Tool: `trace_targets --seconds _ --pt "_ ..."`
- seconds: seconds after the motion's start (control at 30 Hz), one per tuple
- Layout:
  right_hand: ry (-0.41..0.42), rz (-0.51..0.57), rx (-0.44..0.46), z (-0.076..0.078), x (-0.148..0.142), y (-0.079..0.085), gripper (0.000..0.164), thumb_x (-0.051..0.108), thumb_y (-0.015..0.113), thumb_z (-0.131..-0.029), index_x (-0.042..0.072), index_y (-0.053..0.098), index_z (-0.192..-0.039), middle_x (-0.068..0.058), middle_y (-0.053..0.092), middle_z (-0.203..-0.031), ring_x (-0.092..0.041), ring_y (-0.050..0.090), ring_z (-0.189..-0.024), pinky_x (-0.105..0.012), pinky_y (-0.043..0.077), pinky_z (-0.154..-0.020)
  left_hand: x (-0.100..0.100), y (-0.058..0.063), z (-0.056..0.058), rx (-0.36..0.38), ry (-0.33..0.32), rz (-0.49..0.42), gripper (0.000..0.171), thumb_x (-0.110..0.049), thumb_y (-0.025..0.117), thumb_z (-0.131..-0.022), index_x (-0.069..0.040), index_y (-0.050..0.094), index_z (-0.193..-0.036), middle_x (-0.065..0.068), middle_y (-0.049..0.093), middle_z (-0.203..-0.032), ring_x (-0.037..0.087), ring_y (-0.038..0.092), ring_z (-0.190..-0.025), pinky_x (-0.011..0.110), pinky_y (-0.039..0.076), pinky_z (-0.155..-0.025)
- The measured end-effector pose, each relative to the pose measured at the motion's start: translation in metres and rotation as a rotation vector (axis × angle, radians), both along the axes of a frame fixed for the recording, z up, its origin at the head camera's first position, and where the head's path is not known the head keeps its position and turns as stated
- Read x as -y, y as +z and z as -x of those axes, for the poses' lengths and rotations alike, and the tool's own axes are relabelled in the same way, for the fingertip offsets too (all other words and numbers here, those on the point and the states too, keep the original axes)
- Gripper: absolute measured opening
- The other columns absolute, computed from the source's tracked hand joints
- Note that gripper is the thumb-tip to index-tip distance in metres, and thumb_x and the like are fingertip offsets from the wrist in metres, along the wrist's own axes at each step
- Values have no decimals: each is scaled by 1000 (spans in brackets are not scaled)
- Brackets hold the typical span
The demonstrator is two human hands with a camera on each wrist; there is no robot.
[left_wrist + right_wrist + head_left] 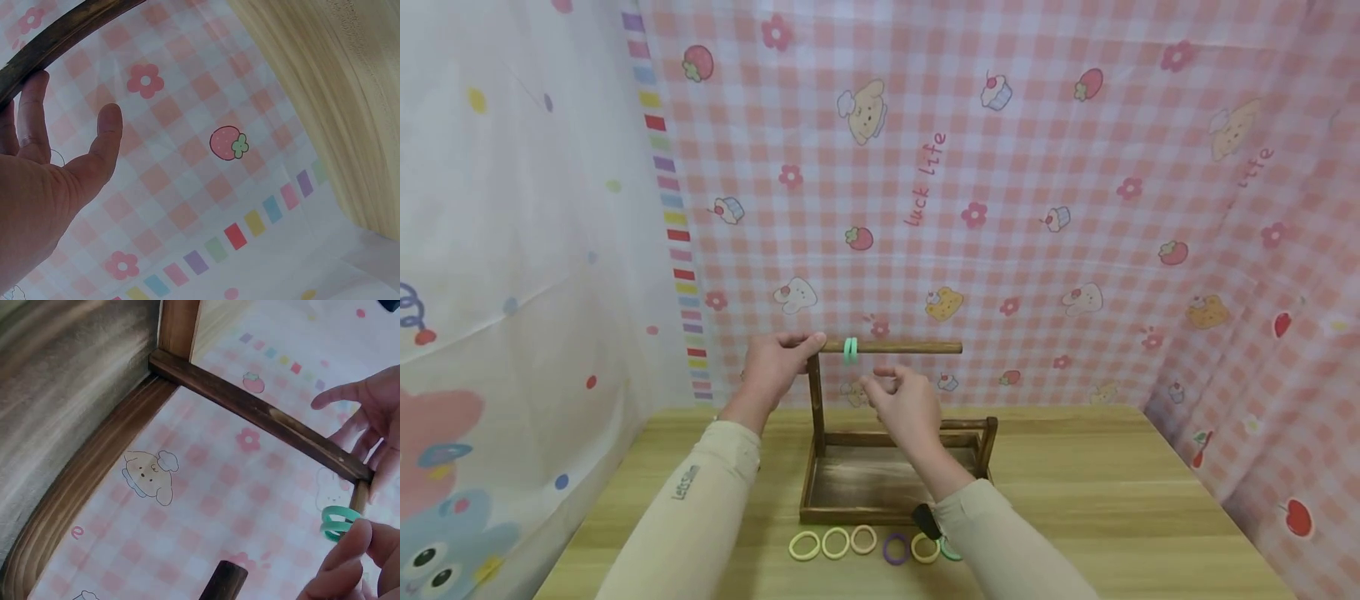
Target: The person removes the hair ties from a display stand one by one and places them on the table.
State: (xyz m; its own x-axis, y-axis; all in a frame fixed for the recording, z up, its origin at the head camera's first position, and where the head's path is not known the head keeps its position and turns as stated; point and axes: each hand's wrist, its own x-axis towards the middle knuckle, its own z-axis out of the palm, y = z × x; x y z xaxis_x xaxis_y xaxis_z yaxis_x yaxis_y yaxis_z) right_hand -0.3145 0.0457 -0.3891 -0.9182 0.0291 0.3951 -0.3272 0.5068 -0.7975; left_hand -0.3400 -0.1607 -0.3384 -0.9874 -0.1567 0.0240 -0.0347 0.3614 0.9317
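A dark wooden rack (816,408) stands on the table, with a tray base and a horizontal rod (917,347) at the top of its left post. Two mint-green rings (850,350) hang side by side on the rod near the post. My left hand (775,367) rests its fingers against the top of the post; in the left wrist view, its thumb (106,140) stands away from the wood. Just below and right of the rings is my right hand (910,408), fingers loosely bent and nothing visible between them. In the right wrist view, its fingers (350,556) partly overlap the rings.
Along the rack's front lie yellow rings (804,546), a peach ring (863,540), a purple ring (896,549) and a green ring (951,550) partly covered by the right sleeve. A lower wooden handle (989,442) rises at the rack's right. Checked cloth (1037,275) hangs behind.
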Motion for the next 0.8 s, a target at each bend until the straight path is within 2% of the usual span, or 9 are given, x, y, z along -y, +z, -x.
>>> trace_targets --seconds 0.13,0.23,0.5,0.8 --pt "-97 -59 -43 9 9 0 36 45 81 -96 15 82 -116 -5 83 -87 -15 75 -65 -24 47 -45 0 -2 1 -1 -2 -6 60 -56 71 -100 -15 68 -144 12 68 -145 34 75 -120 59 47 -119" --pt "-122 -71 -62 14 15 0 37 45 82 -95 14 83 -115 -6 84 -92 -18 78 -72 -26 51 -48 0 -4 2 4 -2 -7 60 -56 72 -99 -16 69 -143 12 69 -144 33 75 -120 58 48 -119" --pt "-166 -93 -51 17 24 0 37 46 78 -97 14 83 -114 -5 85 -94 -19 79 -71 -27 50 -49 0 -2 3 5 -2 -12 60 -56 72 -99 -16 69 -143 11 69 -144 32 75 -121 57 48 -119" --pt "-229 -187 -101 20 33 3 34 45 75 -99 15 84 -113 -3 84 -88 -21 75 -64 -28 43 -49 1 -1 2 -10 1 -17 58 -53 72 -100 -14 69 -142 12 69 -144 34 75 -121 56 49 -118"
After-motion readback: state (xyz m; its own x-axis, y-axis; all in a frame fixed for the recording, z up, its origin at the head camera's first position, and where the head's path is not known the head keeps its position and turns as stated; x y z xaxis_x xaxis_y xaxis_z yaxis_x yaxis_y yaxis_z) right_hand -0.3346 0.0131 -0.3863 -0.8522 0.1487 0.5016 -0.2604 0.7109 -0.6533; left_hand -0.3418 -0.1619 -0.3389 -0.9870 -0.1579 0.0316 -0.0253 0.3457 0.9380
